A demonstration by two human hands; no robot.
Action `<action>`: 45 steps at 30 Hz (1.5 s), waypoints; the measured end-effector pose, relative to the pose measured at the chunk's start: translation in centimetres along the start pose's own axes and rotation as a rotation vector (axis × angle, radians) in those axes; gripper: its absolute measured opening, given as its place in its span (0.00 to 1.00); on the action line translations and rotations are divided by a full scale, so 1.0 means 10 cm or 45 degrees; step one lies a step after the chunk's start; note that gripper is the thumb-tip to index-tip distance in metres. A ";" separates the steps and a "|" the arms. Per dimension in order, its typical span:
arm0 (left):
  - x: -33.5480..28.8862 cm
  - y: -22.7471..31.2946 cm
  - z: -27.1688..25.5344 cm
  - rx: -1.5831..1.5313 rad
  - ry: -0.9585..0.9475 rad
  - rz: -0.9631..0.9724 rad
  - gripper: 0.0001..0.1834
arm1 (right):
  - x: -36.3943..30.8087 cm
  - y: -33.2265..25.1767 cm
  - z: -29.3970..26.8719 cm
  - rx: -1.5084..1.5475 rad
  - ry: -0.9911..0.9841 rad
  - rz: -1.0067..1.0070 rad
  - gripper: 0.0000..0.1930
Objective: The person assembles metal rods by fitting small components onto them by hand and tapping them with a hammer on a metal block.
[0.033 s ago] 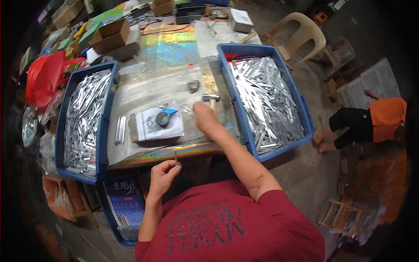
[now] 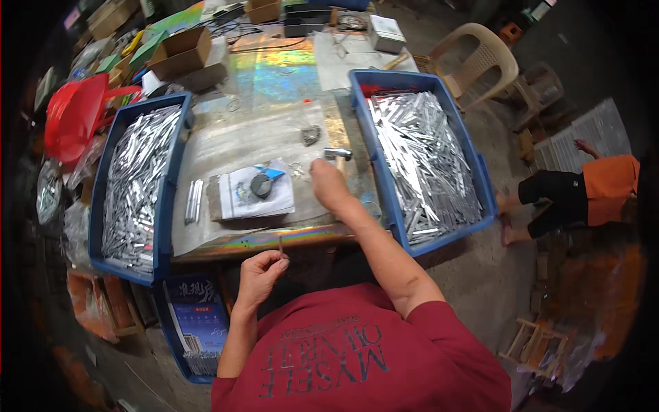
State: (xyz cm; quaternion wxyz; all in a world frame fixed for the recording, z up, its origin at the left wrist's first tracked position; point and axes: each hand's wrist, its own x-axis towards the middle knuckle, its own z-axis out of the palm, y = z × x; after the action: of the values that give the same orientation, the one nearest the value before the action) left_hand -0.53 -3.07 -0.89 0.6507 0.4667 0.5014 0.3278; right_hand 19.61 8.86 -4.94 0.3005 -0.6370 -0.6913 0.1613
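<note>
Near the table's front edge, my left hand [image 2: 263, 273] is closed in a pinch on a thin metal strip [image 2: 280, 244] that points up. My right hand [image 2: 329, 185] is lowered over the table with its fingers curled and mostly hidden; whatever it holds does not show. Just beyond it lies a hammer [image 2: 337, 153], its handle partly behind the hand. Some tiny pieces [image 2: 296, 169] are scattered to the hand's left. Between my hands and the left bin rests a paper-covered block [image 2: 233, 199] bearing a round dark metal piece [image 2: 261, 185] and a blue scrap [image 2: 273, 172].
Blue bins full of silvery metal strips flank the work area, one left [image 2: 165, 226] and one right [image 2: 489, 206]. Several strips [image 2: 194, 201] lie beside the block. A small dark heap [image 2: 311, 134] sits farther back. A plastic chair [image 2: 504, 62] and another person [image 2: 583, 192] are at the right.
The whole view has shifted slightly, so the table and bins appear a little farther right. Both hands keep nearly the same pose, and the strip stays in the left.
</note>
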 end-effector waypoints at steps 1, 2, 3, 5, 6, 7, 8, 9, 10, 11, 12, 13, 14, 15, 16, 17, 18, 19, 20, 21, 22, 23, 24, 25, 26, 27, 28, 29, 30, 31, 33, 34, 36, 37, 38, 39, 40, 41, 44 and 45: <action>0.00 -0.02 0.00 0.008 0.006 0.014 0.05 | 0.01 -0.01 -0.03 0.029 0.025 -0.018 0.04; 0.00 -0.05 0.00 0.017 0.009 0.028 0.05 | 0.00 -0.03 -0.08 0.058 0.051 -0.032 0.04; 0.00 -0.06 0.00 0.012 0.040 0.025 0.05 | 0.02 -0.04 -0.11 0.073 0.030 -0.052 0.04; 0.04 -0.06 -0.01 -0.001 -0.024 0.051 0.05 | 0.08 -0.04 -0.16 0.074 0.004 0.019 0.04; 0.05 -0.08 -0.04 -0.003 0.000 0.050 0.05 | 0.10 -0.03 -0.15 0.085 -0.011 0.002 0.04; 0.06 -0.11 -0.04 -0.021 -0.011 0.066 0.05 | 0.11 -0.01 -0.14 0.050 0.018 -0.059 0.04; 0.06 -0.11 -0.04 -0.039 -0.023 0.082 0.05 | 0.11 0.01 -0.13 0.016 0.048 -0.120 0.04; 0.05 -0.09 -0.05 -0.014 -0.016 0.069 0.05 | 0.10 0.01 -0.12 0.001 0.020 -0.080 0.04; 0.05 -0.09 -0.06 -0.019 -0.005 0.067 0.05 | 0.10 0.01 -0.10 0.004 0.010 -0.087 0.04; 0.04 -0.09 -0.06 -0.013 -0.014 0.060 0.06 | 0.10 0.01 -0.07 -0.054 -0.009 -0.061 0.04; 0.04 -0.09 -0.07 -0.006 -0.023 0.053 0.06 | 0.10 0.00 -0.05 -0.112 -0.028 -0.036 0.04; 0.04 -0.08 -0.07 -0.011 -0.016 0.050 0.06 | 0.10 -0.01 -0.03 -0.111 -0.036 -0.040 0.04; 0.04 -0.05 -0.07 0.002 -0.017 0.041 0.06 | 0.10 -0.04 -0.01 -0.211 -0.057 0.016 0.04; 0.03 -0.04 -0.07 0.015 -0.019 0.031 0.06 | 0.10 -0.07 0.00 -0.310 -0.077 0.072 0.04; 0.03 -0.06 -0.07 0.011 -0.011 0.029 0.06 | 0.11 -0.11 0.00 -0.309 -0.084 0.066 0.04; 0.04 -0.08 -0.08 -0.008 -0.012 0.056 0.06 | 0.12 -0.15 0.00 -0.396 -0.109 0.075 0.04; 0.03 -0.09 -0.07 -0.027 -0.014 0.083 0.06 | 0.13 -0.18 -0.01 -0.484 -0.133 0.084 0.05; 0.03 -0.08 -0.07 -0.030 -0.008 0.083 0.06 | 0.14 -0.19 -0.01 -0.483 -0.137 0.080 0.05; 0.03 -0.07 -0.07 -0.025 -0.008 0.078 0.06 | 0.15 -0.19 -0.01 -0.522 -0.171 0.064 0.05; 0.03 -0.06 -0.07 -0.021 -0.009 0.073 0.06 | 0.16 -0.19 -0.01 -0.561 -0.204 0.048 0.05; 0.03 -0.07 -0.07 -0.024 -0.004 0.076 0.06 | 0.16 -0.18 -0.02 -0.562 -0.205 0.041 0.05; 0.04 -0.08 -0.07 -0.015 -0.007 0.078 0.06 | 0.15 -0.16 -0.02 -0.545 -0.202 0.021 0.05; 0.05 -0.09 -0.07 -0.007 -0.011 0.079 0.06 | 0.14 -0.15 -0.03 -0.528 -0.199 0.001 0.05; 0.05 -0.09 -0.07 -0.010 -0.004 0.080 0.06 | 0.13 -0.14 -0.03 -0.529 -0.202 -0.006 0.05; 0.04 -0.08 -0.07 0.003 -0.006 0.083 0.06 | 0.12 -0.14 -0.04 -0.478 -0.203 0.041 0.05; 0.04 -0.08 -0.07 0.016 -0.008 0.085 0.06 | 0.11 -0.13 -0.04 -0.427 -0.205 0.088 0.05; 0.04 -0.08 -0.07 0.012 -0.001 0.083 0.06 | 0.10 -0.13 -0.06 -0.427 -0.211 0.082 0.05; 0.03 -0.07 -0.08 -0.002 -0.007 0.078 0.06 | 0.08 -0.14 -0.08 -0.277 -0.155 0.125 0.04; 0.03 -0.07 -0.08 -0.015 -0.012 0.072 0.05 | 0.06 -0.13 -0.11 -0.126 -0.099 0.168 0.05; 0.03 -0.06 -0.08 -0.018 -0.008 0.072 0.05 | 0.02 -0.08 -0.10 -0.160 0.034 0.024 0.05; 0.04 -0.03 -0.07 -0.008 -0.024 0.064 0.05 | -0.03 0.00 -0.10 0.101 -0.009 0.135 0.05; 0.04 -0.02 -0.07 -0.012 -0.017 0.063 0.05 | -0.05 -0.03 -0.12 0.361 -0.052 0.250 0.05; 0.05 -0.01 -0.06 -0.038 -0.023 0.055 0.06 | -0.10 -0.11 -0.19 0.641 -0.121 0.379 0.05; 0.05 -0.01 -0.06 -0.042 -0.017 0.054 0.06 | -0.12 -0.17 -0.24 0.921 -0.184 0.513 0.06; 0.05 0.00 -0.05 -0.055 -0.020 0.061 0.07 | -0.16 -0.20 -0.27 0.920 -0.191 0.511 0.06; 0.06 0.00 -0.05 -0.068 -0.022 0.067 0.07 | -0.19 -0.22 -0.30 1.079 -0.210 0.525 0.06; 0.07 0.01 -0.05 -0.071 -0.015 0.066 0.07 | -0.23 -0.23 -0.33 1.238 -0.230 0.538 0.06; 0.08 0.01 -0.05 -0.115 -0.030 0.047 0.08 | -0.26 -0.26 -0.35 1.238 -0.238 0.536 0.06; 0.09 0.05 -0.06 -0.205 -0.037 0.032 0.08 | -0.37 -0.38 -0.40 1.446 -0.393 0.626 0.06; 0.09 0.07 -0.06 -0.244 -0.043 0.038 0.09 | -0.41 -0.44 -0.39 1.513 -0.399 0.637 0.07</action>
State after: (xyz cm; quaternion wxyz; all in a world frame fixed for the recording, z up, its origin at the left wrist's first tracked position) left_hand -0.85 -1.84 -0.58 0.6956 0.4152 0.4496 0.3762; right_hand 18.66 3.61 -0.13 0.4501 -0.4731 -0.3516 0.6708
